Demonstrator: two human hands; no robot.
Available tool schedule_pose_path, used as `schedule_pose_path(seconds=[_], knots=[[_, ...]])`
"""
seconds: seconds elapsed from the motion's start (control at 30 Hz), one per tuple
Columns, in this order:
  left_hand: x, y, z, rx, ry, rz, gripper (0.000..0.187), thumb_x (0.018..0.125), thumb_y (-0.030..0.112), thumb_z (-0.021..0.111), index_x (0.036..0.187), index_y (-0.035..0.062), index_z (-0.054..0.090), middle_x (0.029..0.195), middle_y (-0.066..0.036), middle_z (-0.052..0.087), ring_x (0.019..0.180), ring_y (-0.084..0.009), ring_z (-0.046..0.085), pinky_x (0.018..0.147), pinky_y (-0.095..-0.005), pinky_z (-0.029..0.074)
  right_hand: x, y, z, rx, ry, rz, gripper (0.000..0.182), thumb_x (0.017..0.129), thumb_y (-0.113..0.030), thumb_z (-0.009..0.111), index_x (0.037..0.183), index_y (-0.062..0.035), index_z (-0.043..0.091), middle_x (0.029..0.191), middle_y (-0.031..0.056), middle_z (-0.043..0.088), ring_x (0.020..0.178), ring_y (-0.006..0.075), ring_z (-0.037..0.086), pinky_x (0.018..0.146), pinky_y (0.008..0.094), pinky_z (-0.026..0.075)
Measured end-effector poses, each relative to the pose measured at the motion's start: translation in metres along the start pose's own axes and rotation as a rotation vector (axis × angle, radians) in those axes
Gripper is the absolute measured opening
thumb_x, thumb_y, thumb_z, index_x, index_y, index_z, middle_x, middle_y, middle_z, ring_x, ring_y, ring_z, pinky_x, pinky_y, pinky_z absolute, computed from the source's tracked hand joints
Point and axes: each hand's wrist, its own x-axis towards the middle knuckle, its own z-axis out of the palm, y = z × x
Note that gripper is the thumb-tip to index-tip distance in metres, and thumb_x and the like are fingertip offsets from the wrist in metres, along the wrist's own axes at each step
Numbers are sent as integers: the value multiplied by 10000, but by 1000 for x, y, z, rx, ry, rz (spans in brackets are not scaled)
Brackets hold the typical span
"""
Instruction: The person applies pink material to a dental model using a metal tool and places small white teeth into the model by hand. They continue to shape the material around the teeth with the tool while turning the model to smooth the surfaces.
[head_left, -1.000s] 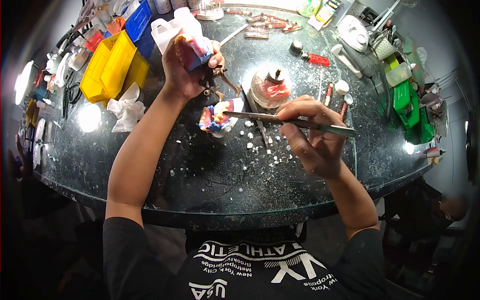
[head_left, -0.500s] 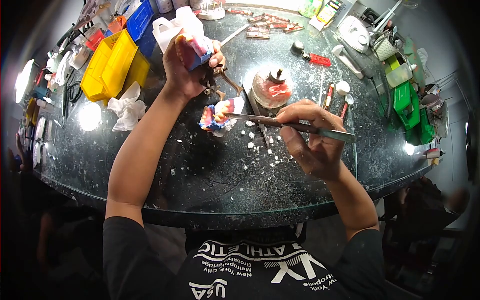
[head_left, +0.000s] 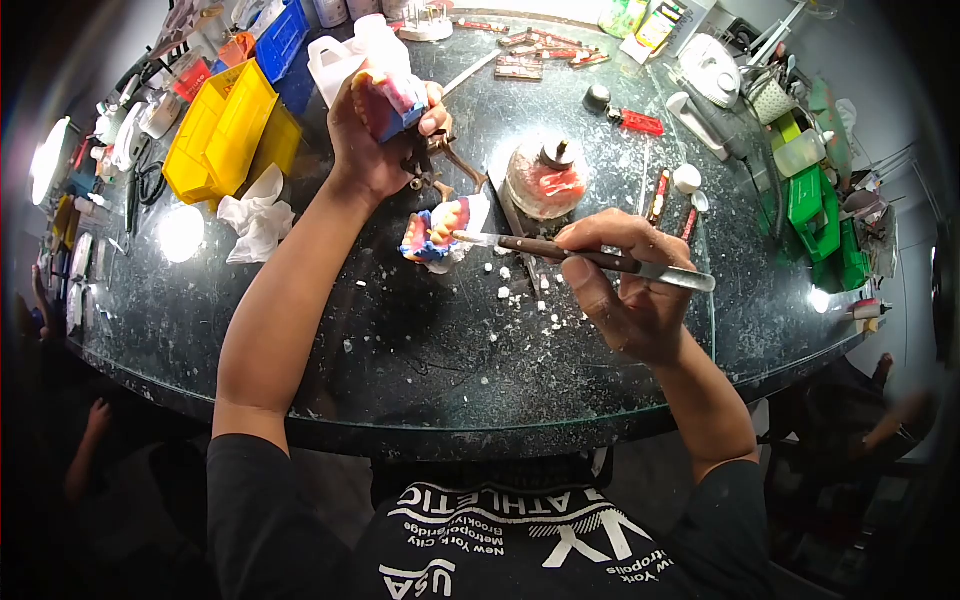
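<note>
My left hand (head_left: 362,140) is closed round the raised half of a hinged dental articulator (head_left: 462,168), which bears a denture model (head_left: 388,100) with pink wax, teeth and a blue base. The lower denture model (head_left: 436,232), also with teeth in pink wax, rests below on the table. In my right hand (head_left: 632,285) a wax knife (head_left: 530,245) is gripped between thumb and fingers. Its blade points left, the tip right at the teeth of the lower model. Beyond the knife stands a round glass burner (head_left: 545,180) with a dark wick holder and reddish contents.
White crumbs (head_left: 505,292) lie scattered below the burner. A yellow bin (head_left: 215,135) and crumpled tissue (head_left: 256,215) are at the left, a red lighter (head_left: 640,122) and green bins (head_left: 815,215) at the right. Red-handled tools (head_left: 550,50) lie at the back. Other people sit at both sides.
The wax knife has rolled slightly in my right hand, so its blade now catches the light, and its tip has dipped a little. My left hand stays almost still.
</note>
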Motion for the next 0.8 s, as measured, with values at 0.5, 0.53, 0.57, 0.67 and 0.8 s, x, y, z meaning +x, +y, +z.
schedule_pose_path(seconds=[0.5,0.53,0.57,0.67,0.8], knots=[[1,0,0,-44,-24,-22,621,808,637,473,882,23,528,642,-33,483,654,-204,466,644,-299,373,3,-4,5,-9,-39,-73,192,736,42,656,916,-20,625,796,109,655,658,163,650,599,266,517],[1,0,-1,-51,-25,-30,624,807,639,474,884,22,528,641,-33,483,655,-205,465,644,-300,373,4,-4,4,-23,-42,-87,193,736,38,656,918,-19,625,798,111,655,659,167,651,599,271,518],[1,0,-1,-47,-15,-26,626,806,640,474,884,21,528,641,-33,483,656,-205,466,645,-299,374,4,-4,4,-37,-45,-101,193,736,35,656,919,-19,625,800,112,655,660,172,652,598,276,520],[1,-1,-2,-44,6,-18,626,804,639,476,885,21,526,641,-33,483,658,-205,467,647,-297,377,3,-3,5,-69,-54,-130,195,735,19,660,924,-20,625,808,116,656,659,185,653,597,286,523],[1,0,-3,-55,-18,-23,617,803,631,479,885,21,527,642,-33,483,659,-204,467,651,-297,377,1,-4,4,-101,-60,-135,196,730,-1,668,920,-22,626,811,117,659,651,197,651,598,291,525]])
